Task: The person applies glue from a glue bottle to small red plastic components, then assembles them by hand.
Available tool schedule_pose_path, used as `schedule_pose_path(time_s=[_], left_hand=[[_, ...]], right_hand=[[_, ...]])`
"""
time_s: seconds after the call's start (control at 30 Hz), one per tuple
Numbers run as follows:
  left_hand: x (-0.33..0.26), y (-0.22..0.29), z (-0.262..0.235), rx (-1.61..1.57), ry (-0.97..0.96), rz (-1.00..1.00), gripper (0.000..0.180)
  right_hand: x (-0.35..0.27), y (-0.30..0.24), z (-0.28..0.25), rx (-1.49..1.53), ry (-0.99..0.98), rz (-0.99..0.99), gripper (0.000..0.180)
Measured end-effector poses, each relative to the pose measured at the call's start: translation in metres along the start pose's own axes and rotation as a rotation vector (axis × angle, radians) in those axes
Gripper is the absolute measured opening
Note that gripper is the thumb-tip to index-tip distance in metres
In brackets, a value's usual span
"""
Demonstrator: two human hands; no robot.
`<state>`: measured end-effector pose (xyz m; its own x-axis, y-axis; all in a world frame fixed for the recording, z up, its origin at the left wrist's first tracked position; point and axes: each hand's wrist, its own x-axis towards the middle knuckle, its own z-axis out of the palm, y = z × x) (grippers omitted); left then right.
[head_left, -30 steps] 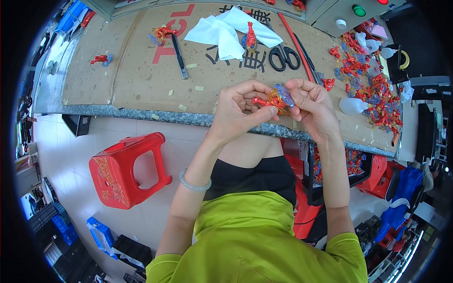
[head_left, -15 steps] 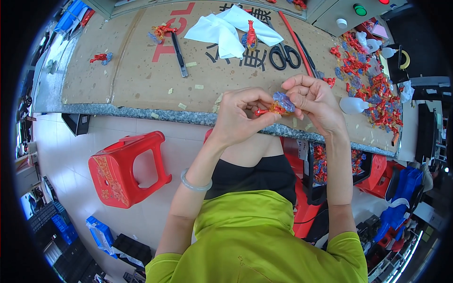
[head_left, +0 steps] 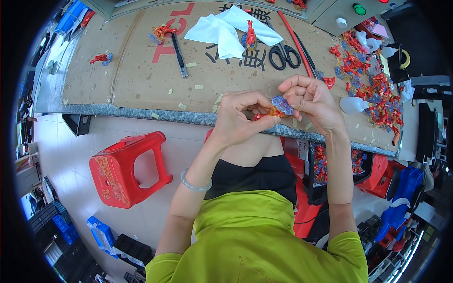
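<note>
Over the table's front edge I hold a small translucent plastic figurine (head_left: 281, 106) with a blue-violet top, an amber middle and a red end. My left hand (head_left: 243, 115) pinches its red end between thumb and fingers, which partly hide it. At the figurine's right side, the thumb and fingertips of my right hand (head_left: 315, 101) close on its blue-violet edge; the exact contact is hard to see. Similar figurines lie on the cardboard: one (head_left: 100, 59) at the left, one (head_left: 163, 32) beside a utility knife (head_left: 179, 56), and one (head_left: 251, 37) on a white cloth (head_left: 214, 35).
Black-handled scissors (head_left: 284, 57) and a long red rod (head_left: 297, 45) lie beyond my hands. A heap of figurines (head_left: 377, 101) and a white squeeze bottle (head_left: 353, 105) are at the right. Below the table are a black crate (head_left: 309, 181) of parts and a red stool (head_left: 113, 177).
The figurine has turned slightly between my fingers and sits a little lower. My right hand has shifted slightly left; the things on the table have not moved.
</note>
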<state>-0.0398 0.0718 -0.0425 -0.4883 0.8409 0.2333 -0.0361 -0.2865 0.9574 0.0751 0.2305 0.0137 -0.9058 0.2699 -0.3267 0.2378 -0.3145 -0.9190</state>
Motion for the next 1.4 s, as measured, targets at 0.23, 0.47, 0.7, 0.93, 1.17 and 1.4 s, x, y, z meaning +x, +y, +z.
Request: schedule_pose_path(time_s=[0.23, 0.47, 0.7, 0.93, 1.17, 1.4], left_hand=[[-0.002, 0.0, 0.005, 0.023, -0.023, -0.057, 0.02], [0.006, 0.002, 0.017, -0.035, -0.164, -0.109, 0.051], [0.016, 0.003, 0.017, 0.032, -0.16, -0.094, 0.046], [-0.003, 0.007, 0.015, 0.122, -0.092, -0.208, 0.024], [-0.003, 0.01, 0.029, 0.136, -0.048, -0.3, 0.033], [-0.004, 0.03, 0.044, 0.768, 0.193, 0.066, 0.028]], right_hand=[[-0.021, -0.006, 0.002, -0.096, -0.032, -0.039, 0.031], [-0.063, 0.02, -0.004, 0.042, 0.01, -0.108, 0.037], [-0.189, 0.032, -0.046, 0.018, 0.445, 0.046, 0.024], [-0.302, 0.143, -0.16, -0.807, 1.211, 0.165, 0.026], [-0.273, -0.042, -0.163, -0.846, 1.579, -0.377, 0.012], [-0.198, -0.318, -0.233, -1.149, 1.428, -0.91, 0.019]])
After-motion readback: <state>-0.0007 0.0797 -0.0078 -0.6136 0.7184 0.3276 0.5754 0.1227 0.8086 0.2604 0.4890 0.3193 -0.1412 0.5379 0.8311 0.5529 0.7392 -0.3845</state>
